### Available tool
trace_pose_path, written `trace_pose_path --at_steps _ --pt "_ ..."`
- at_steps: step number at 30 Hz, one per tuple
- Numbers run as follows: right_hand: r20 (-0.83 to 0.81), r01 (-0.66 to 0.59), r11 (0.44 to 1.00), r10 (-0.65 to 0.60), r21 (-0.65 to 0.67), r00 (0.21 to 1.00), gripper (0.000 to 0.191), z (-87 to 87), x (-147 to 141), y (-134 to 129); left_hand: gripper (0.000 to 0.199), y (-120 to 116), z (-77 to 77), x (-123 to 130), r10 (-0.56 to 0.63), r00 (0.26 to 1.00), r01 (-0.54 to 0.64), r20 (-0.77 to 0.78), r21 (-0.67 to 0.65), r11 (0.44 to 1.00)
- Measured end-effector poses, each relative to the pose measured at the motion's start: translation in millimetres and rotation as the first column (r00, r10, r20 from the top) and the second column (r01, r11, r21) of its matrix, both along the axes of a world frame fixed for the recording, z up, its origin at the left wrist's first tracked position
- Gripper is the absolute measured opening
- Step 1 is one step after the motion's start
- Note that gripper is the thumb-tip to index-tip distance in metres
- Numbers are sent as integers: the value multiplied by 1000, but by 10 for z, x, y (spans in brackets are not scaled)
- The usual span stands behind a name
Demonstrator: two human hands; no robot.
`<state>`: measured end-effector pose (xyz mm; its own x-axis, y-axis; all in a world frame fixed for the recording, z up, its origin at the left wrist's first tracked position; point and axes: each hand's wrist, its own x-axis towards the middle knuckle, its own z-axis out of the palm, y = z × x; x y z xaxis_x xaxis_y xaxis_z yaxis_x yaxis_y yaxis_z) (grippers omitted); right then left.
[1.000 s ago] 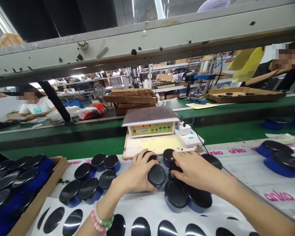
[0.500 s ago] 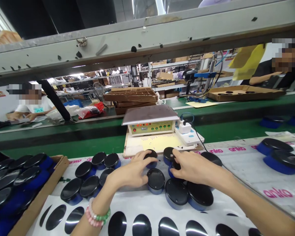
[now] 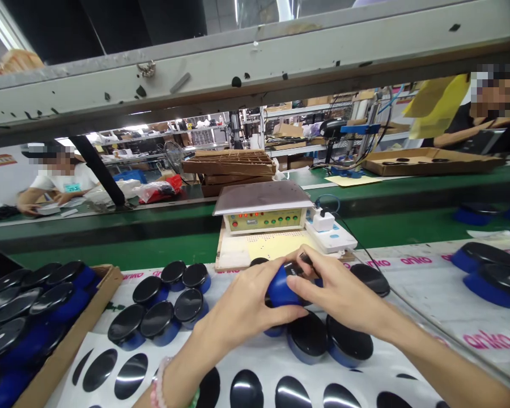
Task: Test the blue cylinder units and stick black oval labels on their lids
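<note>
A blue round case [image 3: 281,288] with a dark end is tipped on its side between my hands, raised above the work surface. My left hand [image 3: 244,303] wraps around its left side, with the thumb beneath. On the other side, my right hand [image 3: 338,286] presses its thumb against the blue wall while its fingers curl over the top. A small black piece [image 3: 308,262] shows by the right fingertips; what it is I cannot make out. Just below my hands sit two black-topped blue cases [image 3: 307,334] [image 3: 349,339]; others there are partly hidden.
More cases [image 3: 159,320] stand in a group at left, beside a full cardboard box [image 3: 106,283]. Flat black discs [image 3: 246,388] lie on the white sheet in front. A control box [image 3: 263,218] with lit indicators and a power strip [image 3: 331,237] stand behind. Co-workers sit across the green conveyor [image 3: 182,249].
My hands were apart over separate cases; they have come together. A blue case is now lifted and tilted between them. The view has shifted slightly.
</note>
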<state>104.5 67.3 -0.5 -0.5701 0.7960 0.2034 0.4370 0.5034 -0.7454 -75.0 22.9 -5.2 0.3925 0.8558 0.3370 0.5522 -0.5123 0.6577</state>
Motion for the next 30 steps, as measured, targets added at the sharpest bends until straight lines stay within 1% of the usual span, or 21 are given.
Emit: trace_pose_path --at_steps 4,6,8,9,10,12,13,14,15,17,20,22,24,25,27,28,30 --pt "-135 16 1000 -18 -14 991 26 -94 -34 -6 72 -30 5 -7 -1 998 4 -71 46 999" --pt "-120 10 1000 -11 -11 993 26 -105 -32 -6 73 -28 16 -25 10 992 -4 -124 43 999" --pt "-71 -29 1000 28 -12 997 20 -83 -8 5 73 -6 39 -86 29 984 -22 -178 44 999" --pt "-51 -36 999 36 -3 998 18 -66 12 20 73 13 54 -138 60 979 -50 -197 54 997" --pt "-36 -21 1000 21 16 999 21 -52 37 46 73 37 70 -203 108 973 -95 -205 72 993" --pt "10 75 994 -76 78 997 33 -52 88 132 73 92 94 -361 242 948 -224 -205 107 969" --pt "57 127 983 -136 136 989 36 -77 108 192 70 121 97 -444 304 925 -289 -227 99 952" --pt "115 155 967 -180 202 977 35 -121 119 258 65 150 90 -523 342 898 -337 -276 70 939" --pt "174 150 953 -200 264 964 34 -184 121 328 60 176 74 -593 356 870 -368 -341 31 929" --pt "277 75 935 -178 346 944 30 -343 96 455 49 218 14 -702 313 817 -387 -484 -57 920" --pt "369 -28 937 -110 349 923 19 -554 36 562 45 243 -95 -794 230 767 -381 -600 -136 915" --pt "417 -65 935 -93 348 904 14 -614 18 568 46 231 -132 -822 209 733 -402 -647 -165 901" --pt "453 -92 933 -82 349 888 14 -616 23 546 48 208 -127 -820 202 720 -418 -664 -183 890" --pt "467 -103 931 -79 351 881 13 -609 28 536 50 200 -119 -802 197 729 -410 -655 -188 893" --pt "490 -115 926 -83 360 868 11 -598 33 530 49 207 -124 -727 177 778 -352 -603 -185 918" --pt "500 -113 923 -93 367 861 10 -597 31 535 48 227 -148 -671 169 808 -315 -564 -171 934" --pt "515 -101 922 -116 374 849 8 -588 24 547 50 298 -252 -539 146 864 -239 -482 -138 961"
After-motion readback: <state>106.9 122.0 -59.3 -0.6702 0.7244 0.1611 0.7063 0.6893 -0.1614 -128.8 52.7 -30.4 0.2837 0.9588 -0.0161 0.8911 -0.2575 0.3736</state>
